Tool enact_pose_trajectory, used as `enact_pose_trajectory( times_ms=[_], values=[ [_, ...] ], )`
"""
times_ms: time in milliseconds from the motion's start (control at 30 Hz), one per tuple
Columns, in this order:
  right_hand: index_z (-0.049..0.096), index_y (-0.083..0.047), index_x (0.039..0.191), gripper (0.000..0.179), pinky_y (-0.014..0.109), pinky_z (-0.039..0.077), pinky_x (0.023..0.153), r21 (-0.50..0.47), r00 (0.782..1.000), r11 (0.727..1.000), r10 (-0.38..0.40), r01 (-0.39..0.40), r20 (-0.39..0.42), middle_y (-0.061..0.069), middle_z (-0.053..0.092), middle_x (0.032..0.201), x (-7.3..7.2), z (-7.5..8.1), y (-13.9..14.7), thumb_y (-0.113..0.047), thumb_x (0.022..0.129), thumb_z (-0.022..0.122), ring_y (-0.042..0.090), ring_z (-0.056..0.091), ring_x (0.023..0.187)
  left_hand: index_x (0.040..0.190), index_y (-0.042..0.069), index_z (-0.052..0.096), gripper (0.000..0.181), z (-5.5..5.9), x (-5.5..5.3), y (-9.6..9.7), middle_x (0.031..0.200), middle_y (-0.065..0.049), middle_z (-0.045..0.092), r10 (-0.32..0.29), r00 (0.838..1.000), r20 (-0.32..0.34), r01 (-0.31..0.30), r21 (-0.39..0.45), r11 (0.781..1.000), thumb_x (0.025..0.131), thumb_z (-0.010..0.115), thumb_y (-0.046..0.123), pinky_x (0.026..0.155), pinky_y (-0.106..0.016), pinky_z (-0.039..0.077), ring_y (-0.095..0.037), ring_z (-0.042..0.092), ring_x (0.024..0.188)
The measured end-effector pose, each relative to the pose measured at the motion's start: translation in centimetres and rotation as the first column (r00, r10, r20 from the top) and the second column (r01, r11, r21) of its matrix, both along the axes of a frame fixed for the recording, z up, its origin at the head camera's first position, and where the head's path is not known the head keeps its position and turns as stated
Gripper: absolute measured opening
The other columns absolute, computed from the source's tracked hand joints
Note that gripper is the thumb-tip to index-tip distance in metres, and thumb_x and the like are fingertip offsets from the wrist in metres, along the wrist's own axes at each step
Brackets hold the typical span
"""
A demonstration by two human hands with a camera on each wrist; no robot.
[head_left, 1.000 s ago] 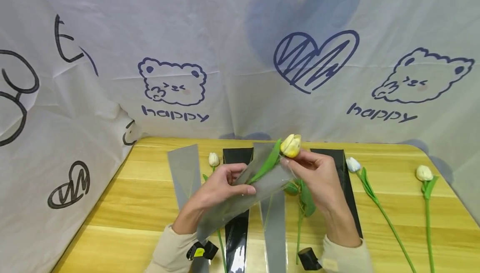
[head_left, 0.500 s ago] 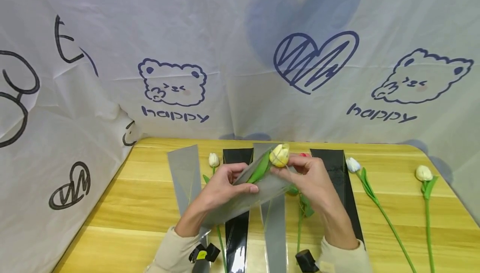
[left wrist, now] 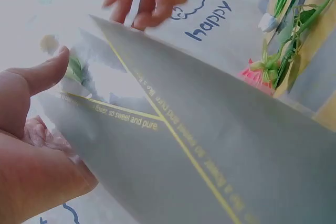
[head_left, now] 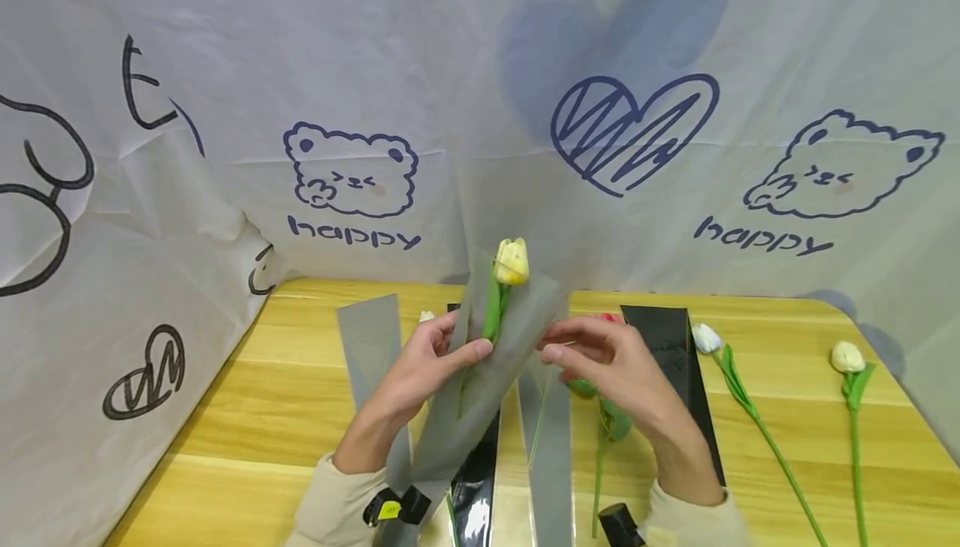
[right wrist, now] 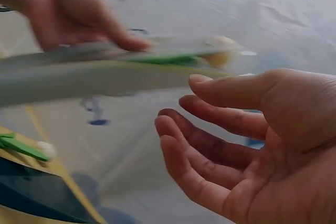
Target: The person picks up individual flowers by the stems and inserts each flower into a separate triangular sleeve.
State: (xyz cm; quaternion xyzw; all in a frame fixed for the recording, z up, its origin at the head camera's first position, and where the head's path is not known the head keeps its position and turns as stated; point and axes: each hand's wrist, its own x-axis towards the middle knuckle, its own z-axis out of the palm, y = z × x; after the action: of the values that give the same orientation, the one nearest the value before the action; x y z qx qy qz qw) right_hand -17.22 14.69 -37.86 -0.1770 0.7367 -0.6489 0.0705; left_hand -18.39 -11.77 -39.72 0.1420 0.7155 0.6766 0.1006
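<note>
A grey translucent flower sleeve (head_left: 468, 426) stands tilted over the table, with a pale yellow tulip (head_left: 512, 263) inside it, its bloom at the wide end. My left hand (head_left: 423, 368) grips the sleeve's left side, thumb in front. Gold lettering runs along the sleeve's edges (left wrist: 181, 135) in the left wrist view. To the right of the sleeve is my right hand (head_left: 618, 368). In the right wrist view its fingers (right wrist: 205, 166) are loosely curved, holding nothing, and the hand appears apart from the sleeve. The tulip's lower stem is mostly hidden by the sleeve.
On the wooden table (head_left: 255, 414) lie more grey sleeves (head_left: 367, 334) and black sleeves (head_left: 656, 343). A pinkish-red flower (head_left: 611, 318) lies beyond my right hand. At right are a bluish-white tulip (head_left: 706, 338) and a white tulip (head_left: 847, 357). A printed white cloth (head_left: 480, 155) hangs behind.
The tulip and sleeve have swung more upright and to the left in my left hand. My right hand has let go of the sleeve's upper edge near the bloom.
</note>
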Motion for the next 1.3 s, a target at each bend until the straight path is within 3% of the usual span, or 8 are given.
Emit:
enact_pose_trajectory(
  times_ms=[100, 233, 400, 533, 800, 1067, 1167, 1300],
  values=[
    [0.072, 0.001, 0.11, 0.019, 0.037, 0.06, 0.078, 0.058, 0.999, 0.998, 0.031, -0.03, -0.014, 0.016, 0.071, 0.105, -0.2, -0.6, -1.7, -0.014, 0.098, 0.072, 0.023, 0.071, 0.092, 0.141, 0.0, 0.056, 0.047, 0.2, 0.1, 0.1, 0.125, -0.017, 0.068, -0.008, 1.0, -0.002, 0.008, 0.022, 1.0, 0.099, 0.07, 0.017, 0.089, -0.036, 0.053, -0.021, 0.066, 0.103],
    [0.071, 0.002, 0.097, 0.011, 0.033, 0.06, 0.075, 0.06, 0.994, 0.996, -0.062, 0.067, -0.088, 0.015, 0.071, 0.091, -0.2, -1.2, -3.0, -0.008, 0.098, 0.071, 0.021, 0.072, 0.083, 0.142, 0.0, 0.055, 0.043, 0.2, 0.0, 0.1, 0.124, -0.015, 0.066, -0.034, 0.999, -0.02, 0.034, 0.005, 0.999, 0.104, 0.063, 0.02, 0.088, -0.034, 0.053, -0.02, 0.064, 0.104],
    [0.069, 0.003, 0.096, 0.007, 0.031, 0.06, 0.072, 0.036, 0.97, 0.978, -0.196, 0.203, -0.144, 0.014, 0.07, 0.089, -0.1, -1.3, -3.3, -0.003, 0.098, 0.068, 0.022, 0.072, 0.081, 0.129, -0.005, 0.059, 0.032, 0.0, -0.3, -0.9, 0.11, -0.009, 0.057, -0.045, 0.999, -0.029, 0.043, -0.07, 0.997, 0.111, 0.049, 0.019, 0.082, -0.03, 0.052, -0.016, 0.056, 0.098],
    [0.067, 0.006, 0.1, 0.006, 0.037, 0.061, 0.071, -0.003, 0.963, 0.973, -0.228, 0.23, -0.145, 0.017, 0.067, 0.091, 0.0, -1.2, -3.2, 0.0, 0.099, 0.066, 0.024, 0.071, 0.078, 0.122, -0.01, 0.061, 0.023, -0.3, -0.5, -1.3, 0.106, -0.011, 0.056, -0.042, 0.999, -0.019, 0.041, -0.051, 0.998, 0.107, 0.054, 0.007, 0.081, -0.037, 0.059, -0.018, 0.061, 0.092],
    [0.047, 0.007, 0.136, 0.042, 0.035, 0.06, 0.074, 0.046, 0.998, 0.999, -0.021, 0.024, -0.061, 0.021, 0.06, 0.107, 0.4, -1.1, -3.7, 0.006, 0.098, 0.063, 0.03, 0.07, 0.094, 0.113, -0.014, 0.065, 0.017, -0.1, -0.2, -0.6, 0.099, -0.01, 0.063, 0.147, 0.987, -0.063, -0.142, 0.081, 0.987, 0.1, 0.062, -0.003, 0.071, -0.033, 0.06, -0.015, 0.065, 0.084],
    [0.068, 0.007, 0.108, 0.02, 0.032, 0.061, 0.069, -0.009, 0.955, 0.97, -0.239, 0.241, -0.176, 0.017, 0.069, 0.094, 0.5, -0.7, -4.5, 0.01, 0.089, 0.073, 0.021, 0.072, 0.08, 0.107, -0.014, 0.067, 0.014, 1.0, 0.0, -0.3, 0.092, -0.01, 0.069, 0.285, 0.947, -0.149, -0.249, 0.218, 0.944, 0.095, 0.068, -0.006, 0.067, -0.033, 0.06, -0.022, 0.067, 0.076],
    [0.07, 0.007, 0.104, 0.016, 0.032, 0.061, 0.07, -0.048, 0.943, 0.961, -0.276, 0.271, -0.185, 0.018, 0.069, 0.094, 0.4, -0.8, -4.6, 0.01, 0.089, 0.074, 0.017, 0.072, 0.081, 0.112, -0.012, 0.064, 0.017, 1.0, 0.0, -0.6, 0.1, -0.01, 0.068, 0.238, 0.962, -0.132, -0.206, 0.218, 0.954, 0.097, 0.066, -0.003, 0.073, -0.033, 0.059, -0.022, 0.067, 0.083],
    [0.07, 0.007, 0.101, 0.012, 0.032, 0.061, 0.07, -0.087, 0.935, 0.958, -0.284, 0.272, -0.21, 0.018, 0.069, 0.094, 0.2, -1.1, -4.8, 0.009, 0.09, 0.073, 0.017, 0.072, 0.08, 0.123, -0.004, 0.056, 0.028, 0.0, -0.5, -0.8, 0.115, -0.012, 0.064, 0.084, 0.994, -0.069, -0.071, 0.178, 0.981, 0.097, 0.066, -0.004, 0.083, -0.033, 0.057, -0.02, 0.066, 0.101]
  ],
)
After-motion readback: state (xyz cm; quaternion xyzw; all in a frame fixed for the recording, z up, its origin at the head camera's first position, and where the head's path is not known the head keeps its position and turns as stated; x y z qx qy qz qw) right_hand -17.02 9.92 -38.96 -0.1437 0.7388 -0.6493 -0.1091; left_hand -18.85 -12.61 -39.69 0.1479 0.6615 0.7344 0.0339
